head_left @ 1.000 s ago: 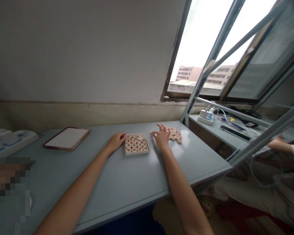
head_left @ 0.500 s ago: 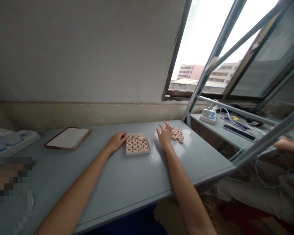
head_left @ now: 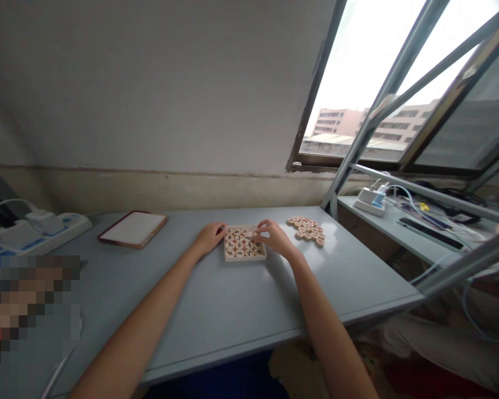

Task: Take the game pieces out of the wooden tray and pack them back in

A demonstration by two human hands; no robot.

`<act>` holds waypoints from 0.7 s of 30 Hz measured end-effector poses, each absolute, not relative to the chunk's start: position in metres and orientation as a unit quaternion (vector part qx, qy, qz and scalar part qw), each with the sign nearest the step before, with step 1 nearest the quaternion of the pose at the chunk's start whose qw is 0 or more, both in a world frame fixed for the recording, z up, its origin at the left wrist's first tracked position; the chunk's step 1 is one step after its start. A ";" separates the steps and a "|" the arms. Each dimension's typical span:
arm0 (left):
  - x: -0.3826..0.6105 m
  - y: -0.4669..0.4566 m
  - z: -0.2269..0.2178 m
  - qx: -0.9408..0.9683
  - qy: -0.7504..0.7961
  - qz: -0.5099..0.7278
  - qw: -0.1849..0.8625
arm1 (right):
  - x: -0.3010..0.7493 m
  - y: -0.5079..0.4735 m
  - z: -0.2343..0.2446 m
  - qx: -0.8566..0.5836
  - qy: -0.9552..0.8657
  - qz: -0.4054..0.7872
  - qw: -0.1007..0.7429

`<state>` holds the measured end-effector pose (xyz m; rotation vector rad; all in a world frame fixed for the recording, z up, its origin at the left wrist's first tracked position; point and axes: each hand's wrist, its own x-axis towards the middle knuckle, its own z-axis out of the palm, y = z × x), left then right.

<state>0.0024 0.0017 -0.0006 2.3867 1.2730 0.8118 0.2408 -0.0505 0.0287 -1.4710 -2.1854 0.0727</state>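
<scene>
A shallow white box (head_left: pixel 245 258) sits on the grey table with rows of round wooden Chinese chess pieces (head_left: pixel 239 245) in it, dark characters facing up. My left hand (head_left: pixel 210 237) steadies the box by its left edge, thumb and fingers curled against it. Over the box's upper right corner, my right hand (head_left: pixel 273 237) has its thumb and fingers pinched at a chess piece, which the fingers partly hide. To the right of that hand lies a loose cluster of similar pieces (head_left: pixel 306 228).
A flat white board or lid with a dark red edge (head_left: pixel 132 229) lies at the left. Behind it to the left is a power strip (head_left: pixel 62 226) with plugs. A metal frame (head_left: pixel 357 144) and a side desk with cables and another power strip (head_left: pixel 371 200) stand right.
My right hand has moved left from the cluster of pieces to the box, and its spread fingers have closed into a pinch. My left hand stays at the box. The view has shifted left.
</scene>
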 end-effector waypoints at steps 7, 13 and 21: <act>0.002 0.002 -0.001 0.832 0.452 0.281 0.157 | 0.257 -0.050 0.029 -0.660 -0.700 -0.139 0.235; 0.002 0.003 -0.002 0.834 0.444 0.287 0.158 | 0.257 -0.051 0.027 -0.657 -0.721 -0.174 0.134; 0.002 0.002 -0.001 0.832 0.452 0.281 0.157 | 0.267 -0.053 0.017 -0.725 -0.640 -0.198 0.161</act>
